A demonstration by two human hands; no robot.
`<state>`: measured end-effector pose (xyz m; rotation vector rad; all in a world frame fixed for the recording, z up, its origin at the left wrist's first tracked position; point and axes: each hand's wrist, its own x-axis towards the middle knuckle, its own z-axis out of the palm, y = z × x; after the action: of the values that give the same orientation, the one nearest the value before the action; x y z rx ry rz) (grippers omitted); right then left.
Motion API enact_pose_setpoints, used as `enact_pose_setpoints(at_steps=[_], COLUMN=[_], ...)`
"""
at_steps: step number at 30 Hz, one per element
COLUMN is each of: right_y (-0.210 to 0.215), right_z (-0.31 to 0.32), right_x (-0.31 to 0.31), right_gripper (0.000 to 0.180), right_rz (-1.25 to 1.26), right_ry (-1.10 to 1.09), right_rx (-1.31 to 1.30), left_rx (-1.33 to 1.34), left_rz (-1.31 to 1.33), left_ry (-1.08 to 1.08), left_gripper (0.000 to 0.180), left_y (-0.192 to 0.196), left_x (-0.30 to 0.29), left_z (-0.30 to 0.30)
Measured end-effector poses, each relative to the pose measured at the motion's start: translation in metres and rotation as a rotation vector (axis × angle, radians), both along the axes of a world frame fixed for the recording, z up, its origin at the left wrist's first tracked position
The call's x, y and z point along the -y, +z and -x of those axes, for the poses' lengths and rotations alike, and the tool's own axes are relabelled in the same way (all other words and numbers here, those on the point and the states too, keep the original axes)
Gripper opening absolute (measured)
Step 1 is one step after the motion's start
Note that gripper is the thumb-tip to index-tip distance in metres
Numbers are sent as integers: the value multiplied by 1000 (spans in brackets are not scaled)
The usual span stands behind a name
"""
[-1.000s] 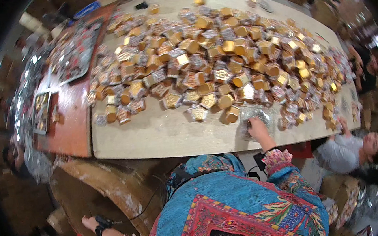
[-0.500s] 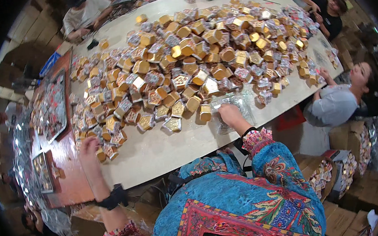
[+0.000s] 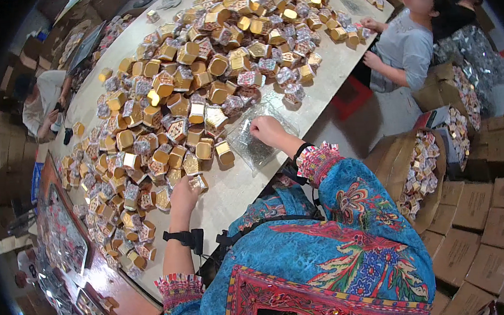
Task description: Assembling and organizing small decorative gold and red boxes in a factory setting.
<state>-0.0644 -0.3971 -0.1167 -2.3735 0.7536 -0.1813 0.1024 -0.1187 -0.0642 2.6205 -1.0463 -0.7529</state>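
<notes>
My left hand (image 3: 184, 194) is at the near edge of a big pile of small gold boxes (image 3: 219, 65). Its fingertips close on one gold box with a patterned top (image 3: 199, 183). My right hand (image 3: 267, 130) is curled over a flat stack of clear plastic bags (image 3: 251, 153) near the table's front edge. Its fingertips are hidden, so whether they pinch a bag cannot be made out. Many of the boxes are many-sided, and some are in clear wrap. One gold box (image 3: 224, 153) stands between the pile and the bags.
The pale table (image 3: 227, 188) slants away to the far right. A reddish board (image 3: 118, 307) with dark trays (image 3: 95, 307) adjoins its left end. One person (image 3: 401, 42) is at the right side, another (image 3: 44, 107) at the far left. Cartons (image 3: 478, 206) stack at the right.
My view has turned to the right, so the table slants more. My left hand has moved right, toward my right hand, to a box at the pile's edge. My right hand stays at the bags.
</notes>
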Motion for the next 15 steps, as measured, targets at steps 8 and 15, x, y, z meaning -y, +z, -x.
enact_pose_setpoints(at_steps=[8,15], right_y=[4,-4], right_z=[1,-10], right_x=[0,5], right_gripper=[13,10], right_rz=[-297,-49], right_ry=[-95,147], right_rx=[133,79], left_rx=[91,129], left_rz=[-48,87], left_ry=[-56,-109], left_gripper=[30,27], left_y=[-8,-2], left_x=[-4,9], left_z=[0,2])
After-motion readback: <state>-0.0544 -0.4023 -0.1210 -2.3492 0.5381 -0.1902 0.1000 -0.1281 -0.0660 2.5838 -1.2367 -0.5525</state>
